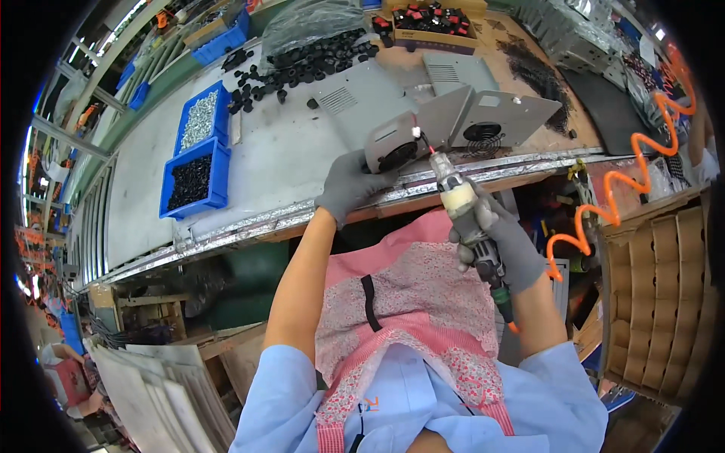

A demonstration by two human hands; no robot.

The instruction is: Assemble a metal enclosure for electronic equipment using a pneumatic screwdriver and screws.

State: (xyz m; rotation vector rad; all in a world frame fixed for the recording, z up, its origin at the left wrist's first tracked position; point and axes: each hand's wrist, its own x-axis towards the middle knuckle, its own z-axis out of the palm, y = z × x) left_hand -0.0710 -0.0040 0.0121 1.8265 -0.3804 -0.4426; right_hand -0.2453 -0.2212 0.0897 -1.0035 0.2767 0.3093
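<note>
Left grip [356, 185] clasps the grey sheet-metal casing [389, 134] at the worktop's [276, 170] near edge; right grip [498, 230], wrapped round the power screwdriver [458, 198], sits nearer and right, tool axis slanting far-left, bit beside the casing, contact unclear.

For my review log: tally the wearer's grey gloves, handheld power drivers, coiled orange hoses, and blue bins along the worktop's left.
Grey gloves (left hand, right hand): 2
Power driver: 1
Orange hose: 1
Blue bins (near, far): 2
Total: 6
</note>
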